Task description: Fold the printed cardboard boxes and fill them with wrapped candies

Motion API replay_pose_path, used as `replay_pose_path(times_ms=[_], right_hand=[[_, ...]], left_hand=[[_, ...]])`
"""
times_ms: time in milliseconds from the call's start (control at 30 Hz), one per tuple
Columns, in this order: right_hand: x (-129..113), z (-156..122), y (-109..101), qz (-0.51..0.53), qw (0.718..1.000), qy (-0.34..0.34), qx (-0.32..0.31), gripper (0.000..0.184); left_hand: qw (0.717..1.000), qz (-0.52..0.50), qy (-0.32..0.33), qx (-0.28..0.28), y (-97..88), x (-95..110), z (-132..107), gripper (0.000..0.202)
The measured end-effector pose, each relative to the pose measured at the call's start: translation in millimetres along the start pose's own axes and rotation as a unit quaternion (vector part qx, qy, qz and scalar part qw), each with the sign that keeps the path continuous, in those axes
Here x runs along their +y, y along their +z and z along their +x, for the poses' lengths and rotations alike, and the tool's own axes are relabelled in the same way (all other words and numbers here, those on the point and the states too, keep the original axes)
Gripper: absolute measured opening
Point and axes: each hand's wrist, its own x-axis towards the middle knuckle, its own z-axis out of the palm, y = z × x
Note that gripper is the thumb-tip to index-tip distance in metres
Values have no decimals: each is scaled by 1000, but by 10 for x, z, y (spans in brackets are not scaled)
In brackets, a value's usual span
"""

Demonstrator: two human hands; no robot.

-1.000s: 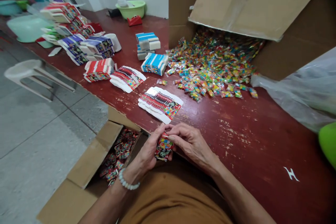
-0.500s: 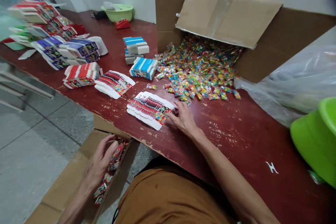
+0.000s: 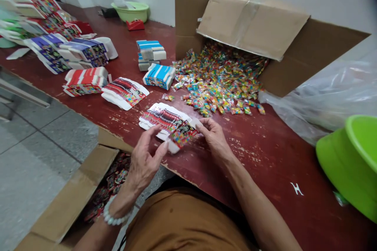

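A fanned row of flat red printed cartons (image 3: 159,117) with white flaps lies on the table in front of me. My right hand (image 3: 213,135) pinches the white flap of one small flattened carton (image 3: 184,132), lifted at the right end of the row. My left hand (image 3: 149,159) is at the carton's near side, thumb and fingers apart, the thumb tip by the lower flap; whether it touches is unclear. Below my left arm, an open cardboard box (image 3: 85,182) on the floor side holds many filled red packs (image 3: 116,178).
Wrapped colourful candies (image 3: 220,82) spill from a large cardboard box (image 3: 253,27). Left of them are blue carton bundles (image 3: 159,75), another fanned row (image 3: 125,92), and red and purple bundles (image 3: 85,80). A green tub (image 3: 347,164) stands right; a red tape dispenser (image 3: 135,25) sits behind.
My left hand has come up from the floor box to the fanned cartons. My right hand has lifted one carton from the row's right end.
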Motion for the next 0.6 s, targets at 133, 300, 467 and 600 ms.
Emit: replay_pose_path(times_ms=[133, 300, 467, 600], right_hand=[[-234, -294, -93, 143, 977, 21, -155, 31], [-280, -499, -17, 204, 951, 57, -224, 25], [-264, -555, -10, 234, 934, 76, -259, 28], [-298, -587, -16, 238, 932, 77, -262, 31]], left_hand=[[873, -288, -197, -340, 144, 149, -88, 51], [743, -442, -277, -419, 288, 118, -321, 50], [785, -394, -262, -400, 283, 72, -345, 52], [809, -376, -263, -366, 271, 108, -364, 48]])
